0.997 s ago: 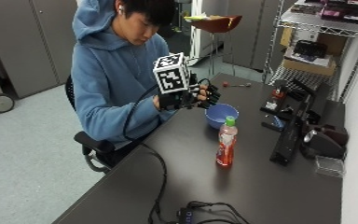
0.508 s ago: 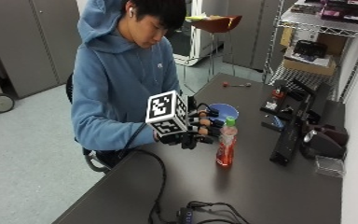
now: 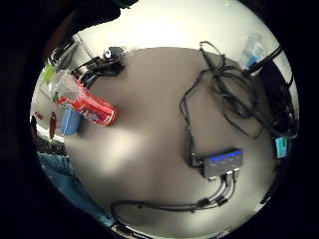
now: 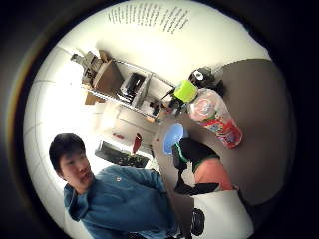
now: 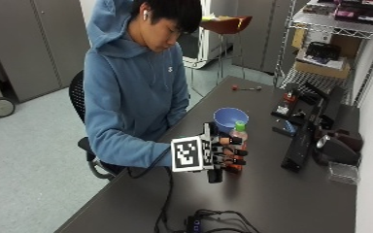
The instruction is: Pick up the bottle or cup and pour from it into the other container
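Desk surface first — a long dark grey table [image 5: 270,194] holds everything, with a person in a blue hooded sweatshirt [image 5: 131,92] seated at its near edge. On the table beside the person stands a round blue plastic cup [image 5: 230,118], open side up. Just in front of it is an upright clear plastic bottle with a red label and green cap [image 5: 237,141], still resting on the table. The black-gloved right hand [image 5: 225,153] sits against the bottle's side with its fingers curled toward it, hiding most of the label; whether they have actually closed on the bottle I cannot tell. A small black hub with blue lights [image 3: 218,162] lies among loose cables — well apart from the bottle.
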A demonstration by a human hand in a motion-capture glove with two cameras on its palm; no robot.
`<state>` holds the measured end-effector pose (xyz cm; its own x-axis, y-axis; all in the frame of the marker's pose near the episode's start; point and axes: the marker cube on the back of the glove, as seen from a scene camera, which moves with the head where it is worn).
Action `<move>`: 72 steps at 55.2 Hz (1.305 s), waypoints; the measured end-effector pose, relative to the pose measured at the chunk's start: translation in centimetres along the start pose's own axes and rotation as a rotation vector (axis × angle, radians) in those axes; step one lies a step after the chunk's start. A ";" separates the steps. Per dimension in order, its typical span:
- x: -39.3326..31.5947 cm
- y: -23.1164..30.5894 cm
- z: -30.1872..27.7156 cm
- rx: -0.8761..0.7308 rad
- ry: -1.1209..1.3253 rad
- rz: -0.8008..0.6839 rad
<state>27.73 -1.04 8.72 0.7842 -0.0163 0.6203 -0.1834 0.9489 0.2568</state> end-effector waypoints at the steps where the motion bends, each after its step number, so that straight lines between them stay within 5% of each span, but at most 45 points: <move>1: 0.1 -0.1 0.3 -0.005 -0.013 0.001; 29: -0.3 -2.9 9.9 0.001 -0.372 0.000; 43: -2.0 -3.9 12.2 0.154 -0.531 -0.002; 72: -8.4 -5.2 12.4 0.094 -0.414 -0.033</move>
<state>14.76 -9.78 11.34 0.4900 -0.1900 0.8508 -0.2302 0.9131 0.3365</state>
